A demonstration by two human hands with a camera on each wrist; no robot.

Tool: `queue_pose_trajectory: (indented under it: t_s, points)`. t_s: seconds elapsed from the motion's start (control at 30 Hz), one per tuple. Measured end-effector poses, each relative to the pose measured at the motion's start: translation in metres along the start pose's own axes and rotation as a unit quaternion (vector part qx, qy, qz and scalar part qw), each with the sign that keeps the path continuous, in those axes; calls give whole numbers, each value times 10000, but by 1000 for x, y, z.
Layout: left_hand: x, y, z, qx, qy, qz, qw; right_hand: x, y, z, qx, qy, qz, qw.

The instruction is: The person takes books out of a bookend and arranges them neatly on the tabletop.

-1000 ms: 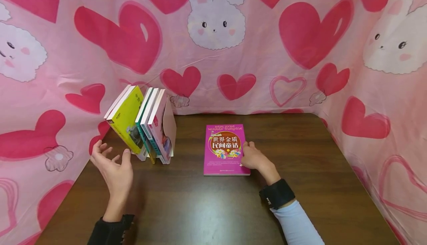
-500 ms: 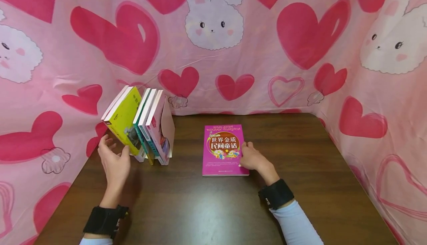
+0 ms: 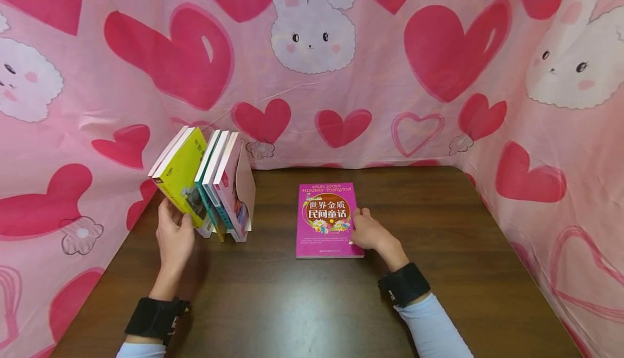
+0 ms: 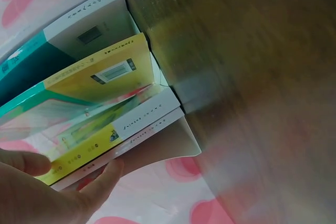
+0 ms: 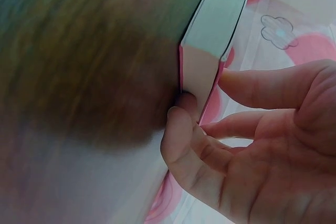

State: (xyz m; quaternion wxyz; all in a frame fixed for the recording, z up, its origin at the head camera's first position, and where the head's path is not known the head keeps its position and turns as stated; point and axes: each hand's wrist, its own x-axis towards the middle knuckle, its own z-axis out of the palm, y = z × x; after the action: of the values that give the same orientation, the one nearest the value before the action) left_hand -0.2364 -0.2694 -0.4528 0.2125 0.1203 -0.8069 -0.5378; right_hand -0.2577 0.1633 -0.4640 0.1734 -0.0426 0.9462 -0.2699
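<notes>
Pinching yellow book (image 3: 182,171) and neighbour (image 4: 152,134) near table's left edge (image 3: 117,282), left hand (image 3: 174,238) should be squeezing evenly; right hand (image 3: 374,232) is gripping magenta storybook (image 3: 319,245).

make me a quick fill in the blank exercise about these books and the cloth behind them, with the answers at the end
1. The right grip holds the edge of a magenta ____.
2. In the head view, the left grip touches a yellow-green book in a row to the ____ of the magenta one.
3. The pink cloth shows hearts and white ____ faces.
4. Both wristbands are ____.

Missing words: book; left; rabbit; black.
</notes>
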Motion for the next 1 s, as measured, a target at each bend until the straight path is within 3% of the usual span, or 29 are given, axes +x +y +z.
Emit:
queue_pose_trajectory:
  t_s: [0.4, 1.0]
  points:
    - [0, -3, 1, 87, -105, 106, 9999, 0, 2, 2, 57, -70, 39, 10000]
    - [-2, -3, 2, 223, 45, 232, 9995, 1, 2, 1, 73, -48, 59, 9999]
